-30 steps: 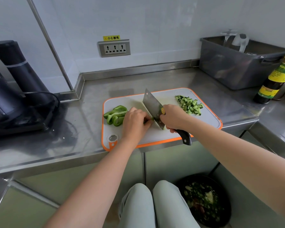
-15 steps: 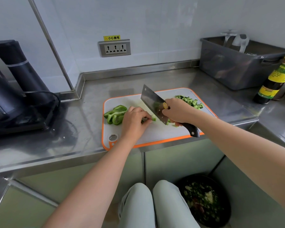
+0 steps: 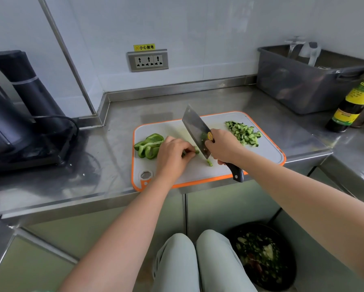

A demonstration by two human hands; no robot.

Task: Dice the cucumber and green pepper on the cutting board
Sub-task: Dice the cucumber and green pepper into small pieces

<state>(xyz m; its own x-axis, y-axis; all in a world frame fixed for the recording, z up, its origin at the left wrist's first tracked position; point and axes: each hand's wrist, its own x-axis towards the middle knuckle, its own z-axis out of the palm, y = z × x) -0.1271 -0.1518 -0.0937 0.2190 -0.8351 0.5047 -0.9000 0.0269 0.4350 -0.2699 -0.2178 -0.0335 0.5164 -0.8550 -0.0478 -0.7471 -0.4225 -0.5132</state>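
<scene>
Steel counter [image 3: 50, 186], white walls [image 3: 197, 28]

Stainless-steel worktop [image 3: 197, 98]: cutting board [image 3: 267, 153] at front edge; black appliance [image 3: 19, 114] at left end; grey tub [image 3: 299, 87] at back right, sauce bottle [image 3: 351, 106] just beside it.

Right hand [image 3: 223, 147] grips cleaver [image 3: 194, 128]; left hand [image 3: 172, 154] pinches pepper strip [image 3: 196, 151].

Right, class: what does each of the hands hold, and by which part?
The right hand grips the broad steel cleaver where its dark handle meets the blade. The left hand pinches a green pepper strip near its cut end.
</scene>
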